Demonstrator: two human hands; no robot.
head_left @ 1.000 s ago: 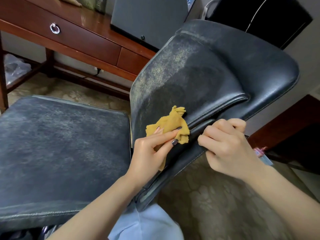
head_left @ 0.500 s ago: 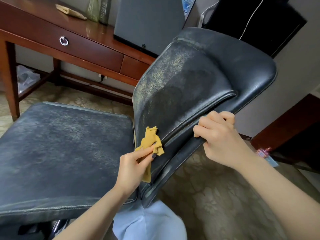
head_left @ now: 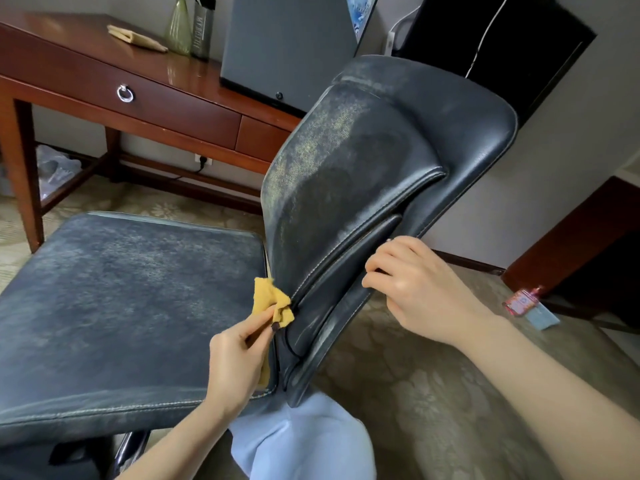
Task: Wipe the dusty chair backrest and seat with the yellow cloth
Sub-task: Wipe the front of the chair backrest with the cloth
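The dark leather chair's backrest (head_left: 363, 161) rises in the middle of the view, grey with dust on its left part. Its seat (head_left: 114, 299) spreads to the left, dusty all over. My left hand (head_left: 239, 358) pinches the crumpled yellow cloth (head_left: 272, 303) and holds it against the lowest part of the backrest, at the gap above the seat. My right hand (head_left: 412, 285) grips the right edge of the backrest, fingers curled round its rim.
A wooden desk (head_left: 114, 81) with a drawer stands behind the chair, bearing a folded cloth (head_left: 136, 38), a green bottle (head_left: 180, 26) and a grey monitor back (head_left: 291, 43). Patterned carpet (head_left: 433, 393) lies below. A small pink item (head_left: 521, 301) sits on the floor at right. My knee (head_left: 304, 441) is under the backrest.
My left hand has drawn the cloth down the backrest from its middle fold to its bottom edge. My right hand stays on the backrest's right edge.
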